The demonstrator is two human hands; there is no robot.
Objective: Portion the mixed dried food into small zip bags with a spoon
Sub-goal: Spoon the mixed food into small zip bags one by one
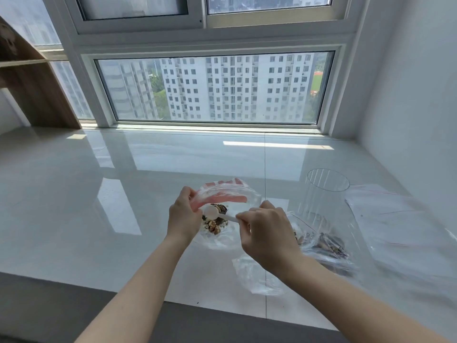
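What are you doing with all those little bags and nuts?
A person is scooping mixed dried food into a small zip bag. The left hand holds the bag's mouth open, and the right hand pinches a white spoon whose bowl is at the opening. Some food already sits inside. A bigger bag of food, a clear cup and spare bags lie to the right.

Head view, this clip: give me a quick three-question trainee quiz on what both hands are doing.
1. True or false: the left hand holds the small clear zip bag with the red seal strip open.
2. Which hand holds the white plastic spoon?
3. The spoon's bowl is: A) inside the bag mouth, B) in the clear ribbed plastic cup, C) flat on the glossy white sill.

Key: 1 true; 2 the right hand; 3 A.
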